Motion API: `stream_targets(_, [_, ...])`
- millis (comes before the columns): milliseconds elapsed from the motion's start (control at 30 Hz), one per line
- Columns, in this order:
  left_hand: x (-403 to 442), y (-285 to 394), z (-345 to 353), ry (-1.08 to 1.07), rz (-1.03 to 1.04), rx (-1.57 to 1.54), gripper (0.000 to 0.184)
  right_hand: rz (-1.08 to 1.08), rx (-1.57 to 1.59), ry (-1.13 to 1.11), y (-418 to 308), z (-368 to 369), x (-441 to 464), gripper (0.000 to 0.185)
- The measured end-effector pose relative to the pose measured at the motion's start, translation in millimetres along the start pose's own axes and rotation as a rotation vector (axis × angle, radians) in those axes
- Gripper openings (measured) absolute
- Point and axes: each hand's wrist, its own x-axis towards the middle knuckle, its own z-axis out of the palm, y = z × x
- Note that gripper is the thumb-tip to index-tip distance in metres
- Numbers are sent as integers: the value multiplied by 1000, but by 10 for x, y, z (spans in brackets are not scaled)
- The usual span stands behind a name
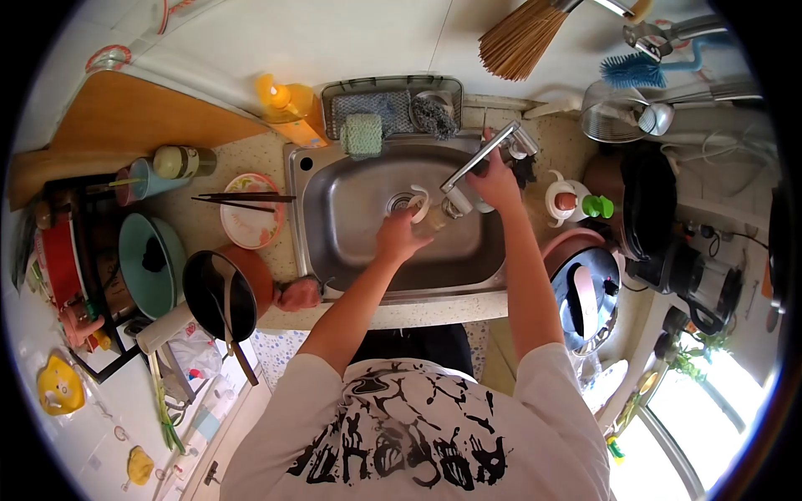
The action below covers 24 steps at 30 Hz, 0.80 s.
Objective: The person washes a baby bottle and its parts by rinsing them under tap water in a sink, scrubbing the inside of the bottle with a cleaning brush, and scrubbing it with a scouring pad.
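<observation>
Over the metal sink (351, 242), my left hand (399, 238) has its fingers curled around a small clear cup-like piece with a white curved handle (420, 200). The piece is partly hidden by the hand. My right hand (499, 179) is closed at the silver faucet (480, 157), its fingers around the spout near the lever end. The spout's head hangs just right of the piece in my left hand. The drain (399, 201) shows behind that piece.
Behind the sink is a rack (393, 83) with a green sponge (362, 134). An orange bottle (292, 107), a plate with chopsticks (251, 221) and a pot (221, 292) stand left. A white bottle (561, 200) and a lidded pot (582, 296) are right.
</observation>
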Motion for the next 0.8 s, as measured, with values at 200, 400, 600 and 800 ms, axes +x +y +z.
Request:
stream_targets(200, [102, 20, 103, 85, 28, -67, 68, 11, -43, -74, -44, 17, -150, 93])
stream_targets(400, [144, 78, 44, -11, -63, -129, 68, -4, -115, -87, -120, 2, -56, 97])
stream_targets(600, [149, 19, 122, 110, 57, -140, 63, -31, -215, -76, -94, 39, 63, 108])
stream_targets(800, [160, 27, 144, 110, 77, -120, 63, 15, -299, -63, -213, -13, 52, 113])
